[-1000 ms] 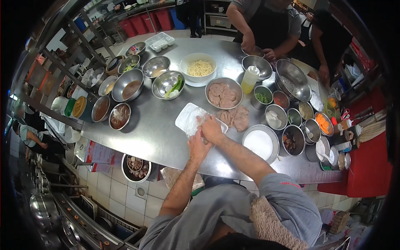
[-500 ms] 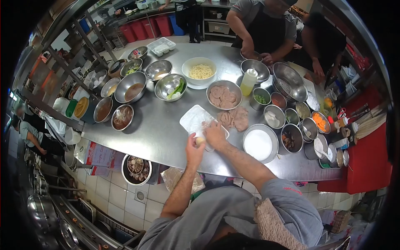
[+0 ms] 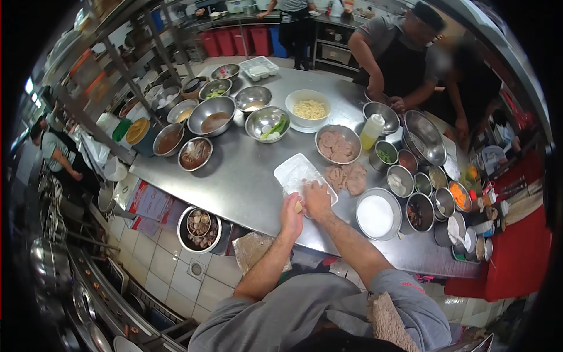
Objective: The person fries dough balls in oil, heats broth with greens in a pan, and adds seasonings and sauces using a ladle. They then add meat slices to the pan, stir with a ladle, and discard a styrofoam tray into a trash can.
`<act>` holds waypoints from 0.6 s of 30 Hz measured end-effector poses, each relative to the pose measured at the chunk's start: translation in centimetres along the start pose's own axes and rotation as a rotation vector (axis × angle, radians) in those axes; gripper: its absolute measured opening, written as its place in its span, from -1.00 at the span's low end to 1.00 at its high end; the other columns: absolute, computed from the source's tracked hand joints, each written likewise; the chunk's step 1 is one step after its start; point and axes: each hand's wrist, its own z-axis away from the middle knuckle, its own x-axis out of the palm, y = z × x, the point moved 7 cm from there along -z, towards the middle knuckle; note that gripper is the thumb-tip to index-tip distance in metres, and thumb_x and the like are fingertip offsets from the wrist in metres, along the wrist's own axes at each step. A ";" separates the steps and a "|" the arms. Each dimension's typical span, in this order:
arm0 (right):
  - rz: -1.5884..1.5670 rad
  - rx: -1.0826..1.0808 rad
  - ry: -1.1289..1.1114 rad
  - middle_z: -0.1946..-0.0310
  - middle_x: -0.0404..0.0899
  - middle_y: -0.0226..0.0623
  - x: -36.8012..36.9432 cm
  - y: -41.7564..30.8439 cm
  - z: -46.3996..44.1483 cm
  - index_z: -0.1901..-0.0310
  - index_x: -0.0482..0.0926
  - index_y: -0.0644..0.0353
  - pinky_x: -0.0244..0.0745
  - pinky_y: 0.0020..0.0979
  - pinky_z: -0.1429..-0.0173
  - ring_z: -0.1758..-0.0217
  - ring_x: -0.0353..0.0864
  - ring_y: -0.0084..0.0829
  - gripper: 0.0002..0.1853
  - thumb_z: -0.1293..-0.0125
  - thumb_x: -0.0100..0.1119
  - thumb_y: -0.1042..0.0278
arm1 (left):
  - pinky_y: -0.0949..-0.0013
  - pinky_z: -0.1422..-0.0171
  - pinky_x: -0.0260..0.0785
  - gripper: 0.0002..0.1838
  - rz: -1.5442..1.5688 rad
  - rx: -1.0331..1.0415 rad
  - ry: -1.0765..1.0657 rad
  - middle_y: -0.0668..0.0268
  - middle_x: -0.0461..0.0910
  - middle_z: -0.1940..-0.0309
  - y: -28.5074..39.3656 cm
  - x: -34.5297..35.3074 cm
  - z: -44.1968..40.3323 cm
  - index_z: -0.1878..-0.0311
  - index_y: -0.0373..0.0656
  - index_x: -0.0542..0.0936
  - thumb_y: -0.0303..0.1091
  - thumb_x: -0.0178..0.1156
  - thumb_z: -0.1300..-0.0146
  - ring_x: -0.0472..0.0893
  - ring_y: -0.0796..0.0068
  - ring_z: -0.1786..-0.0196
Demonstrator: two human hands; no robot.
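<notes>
Left to right along our steel bench (image 3: 240,176), we see a metal bowl (image 3: 192,168) of something brown under clear film near the left end, well apart from our hands. Next, our left hand (image 3: 291,216) is at the near edge, its fingers partly closed around a small pale round piece (image 3: 298,206). The white tray (image 3: 288,170) lies slantwise just ahead of that hand and runs beneath our right hand (image 3: 317,200), with crumpled clear film (image 3: 299,183) in it. Our right hand is half open, fingers bent down over the film; we cannot tell whether they grip it. Flat slices of meat (image 3: 355,179) lie just beyond the tray's right side, and a bowl of white contents (image 3: 380,190) stands farther right.
</notes>
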 end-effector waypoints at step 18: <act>-0.423 -0.157 0.384 0.07 0.44 -0.04 -11.6 -2.1 7.7 -0.12 0.40 0.13 0.43 -0.31 0.07 0.11 0.49 -0.14 -0.58 -0.19 0.05 0.39 | 0.39 -0.17 0.22 -0.48 0.221 -0.021 -0.228 0.34 0.36 0.00 -0.6 9.0 5.1 -0.17 -0.11 0.29 0.06 -0.12 -0.32 0.36 0.50 -0.07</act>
